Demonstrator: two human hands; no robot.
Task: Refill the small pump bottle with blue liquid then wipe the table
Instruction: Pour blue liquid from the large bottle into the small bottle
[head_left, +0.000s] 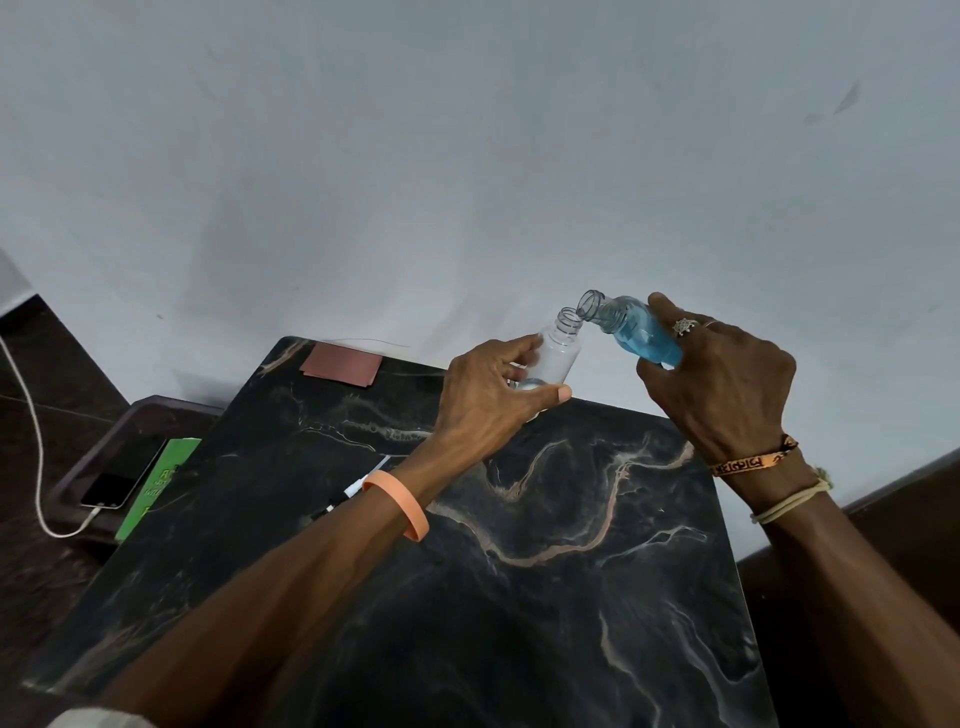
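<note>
- Our left forearm (291, 582) is closest, crossing the dark marble table (519, 623) from lower left toward the far edge.
- Far left: a white cable (31, 441) is plugged into a phone (117, 480), which lies in a dark tray (130, 415) beside a green booklet (156, 483).
- Pen (358, 486) lies on the table, partly hidden by our wrist with its orange wristband (402, 501).
- Brown card (342, 366) lies flat at the table's far left corner.
- Left hand (483, 395) grips the small bottle (553, 358), thumb in front, fingers curled behind. It is clear, uncapped, tilted slightly right, over the table's far edge. We cannot tell if its base touches the top.
- Blue bottle (615, 314) is tipped left, its open mouth just above and beside the small bottle's neck. Blue liquid (644, 340) sits in the lower part of its body.
- Right hand (727, 384) pinches the blue bottle's body, thumb below, fingers above. We see a ring (684, 327) on one finger and threads (748, 460) on the wrist.
</note>
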